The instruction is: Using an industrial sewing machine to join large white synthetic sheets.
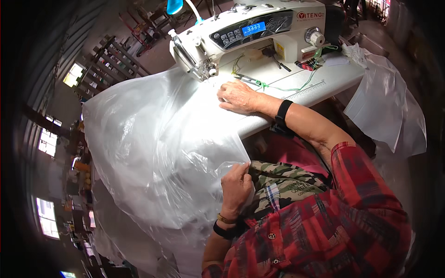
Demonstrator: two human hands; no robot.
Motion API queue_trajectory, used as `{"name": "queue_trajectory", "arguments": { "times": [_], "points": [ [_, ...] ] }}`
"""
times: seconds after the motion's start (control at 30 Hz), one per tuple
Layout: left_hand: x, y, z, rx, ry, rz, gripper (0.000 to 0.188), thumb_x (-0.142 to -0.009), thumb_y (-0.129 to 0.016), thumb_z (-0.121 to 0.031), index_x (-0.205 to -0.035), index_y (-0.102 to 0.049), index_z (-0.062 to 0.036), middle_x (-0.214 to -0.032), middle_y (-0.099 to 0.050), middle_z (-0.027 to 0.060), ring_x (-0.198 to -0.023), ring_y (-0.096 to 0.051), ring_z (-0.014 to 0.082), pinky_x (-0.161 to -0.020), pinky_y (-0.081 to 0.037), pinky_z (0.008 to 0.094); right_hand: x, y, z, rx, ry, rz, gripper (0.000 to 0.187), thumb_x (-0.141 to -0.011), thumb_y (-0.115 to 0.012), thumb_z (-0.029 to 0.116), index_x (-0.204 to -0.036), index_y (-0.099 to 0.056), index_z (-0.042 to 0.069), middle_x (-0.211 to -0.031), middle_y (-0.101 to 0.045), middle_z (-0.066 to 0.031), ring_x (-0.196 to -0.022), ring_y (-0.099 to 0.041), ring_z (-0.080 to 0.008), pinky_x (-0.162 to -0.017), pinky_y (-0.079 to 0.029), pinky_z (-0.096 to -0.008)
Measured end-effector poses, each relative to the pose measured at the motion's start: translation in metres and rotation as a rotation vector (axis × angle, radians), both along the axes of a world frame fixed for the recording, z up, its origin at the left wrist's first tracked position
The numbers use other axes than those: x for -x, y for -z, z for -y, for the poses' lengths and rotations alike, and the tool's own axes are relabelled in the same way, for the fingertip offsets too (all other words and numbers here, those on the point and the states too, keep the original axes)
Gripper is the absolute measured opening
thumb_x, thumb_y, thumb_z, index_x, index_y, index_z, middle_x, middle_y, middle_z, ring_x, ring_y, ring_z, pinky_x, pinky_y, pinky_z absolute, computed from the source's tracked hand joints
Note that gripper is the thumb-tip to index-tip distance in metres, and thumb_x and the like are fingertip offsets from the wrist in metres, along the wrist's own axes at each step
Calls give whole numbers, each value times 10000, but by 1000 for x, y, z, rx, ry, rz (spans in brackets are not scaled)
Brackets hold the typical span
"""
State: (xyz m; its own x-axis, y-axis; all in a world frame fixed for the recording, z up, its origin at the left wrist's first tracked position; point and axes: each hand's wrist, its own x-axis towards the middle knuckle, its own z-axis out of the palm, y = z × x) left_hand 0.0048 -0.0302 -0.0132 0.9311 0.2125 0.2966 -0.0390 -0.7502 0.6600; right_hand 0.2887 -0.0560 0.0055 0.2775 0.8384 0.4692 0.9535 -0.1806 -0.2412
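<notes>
A large sheet of transparent plastic film (139,139) spreads over the left of the sewing table and hangs down toward my lap. My left hand (236,190) is closed on its near edge, fingers pinching the film beside my lap. Farther up, my right hand (240,96) rests on the table with curled fingers, gripping the film's edge just right of the needle area. Above that stands a white sewing machine (250,30), its presser foot (207,76) over the film. Strong glare washes out the film around the foot and near my right fingertips.
Tweezers (248,79) with green cord (296,88) lie on the sewing table (320,88), right of the needle. Small dark tools (276,58) lie under the machine arm. More plastic film (382,102) hangs off the right end. A blue-shaded lamp (174,6) hangs at upper left.
</notes>
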Motion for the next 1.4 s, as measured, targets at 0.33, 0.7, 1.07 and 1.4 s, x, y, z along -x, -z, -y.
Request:
{"name": "queue_trajectory", "arguments": {
  "times": [0.33, 0.7, 1.07, 1.4],
  "points": [
    [-54, -24, -37, -150, -29, 80, 210, -795, -545, -44, -945, -691, -21, -800, -604, 163, -728, -610, 362, -654, -483, 437, 5, 3, 0, -43, 6, 74, 191, -868, -647, 260, -904, -638, 73, -983, -627, -101, -986, -582, -267, -847, -432, -421],
    [-143, -37, -87, -397, -142, 95, 183, -811, -573, -125, -799, -728, -29, -752, -644, 174, -705, -635, 381, -674, -504, 457, 1, 9, -3, -137, 18, 64, 195, -888, -596, 243, -891, -660, 60, -949, -611, -87, -967, -566, -245, -841, -417, -405],
    [-116, -63, -108, -108, -114, -57, 347, -962, -521, -165, -1239, -620, 21, -998, -713, 190, -859, -685, 322, -773, -526, 386, -1, 9, -1, -17, 62, 1, 211, -945, -495, 167, -1011, -667, 64, -1130, -624, -104, -1105, -547, -269, -934, -403, -432],
    [-17, -12, -208, -476, -395, -108, 404, -984, -528, -290, -1302, -596, -51, -1381, -559, 150, -1328, -474, 325, -1097, -379, 406, 50, 5, 12, -325, -40, -44, 149, -888, -589, 162, -951, -637, 36, -817, -625, -156, -807, -635, -319, -733, -515, -428]
  ]
}}
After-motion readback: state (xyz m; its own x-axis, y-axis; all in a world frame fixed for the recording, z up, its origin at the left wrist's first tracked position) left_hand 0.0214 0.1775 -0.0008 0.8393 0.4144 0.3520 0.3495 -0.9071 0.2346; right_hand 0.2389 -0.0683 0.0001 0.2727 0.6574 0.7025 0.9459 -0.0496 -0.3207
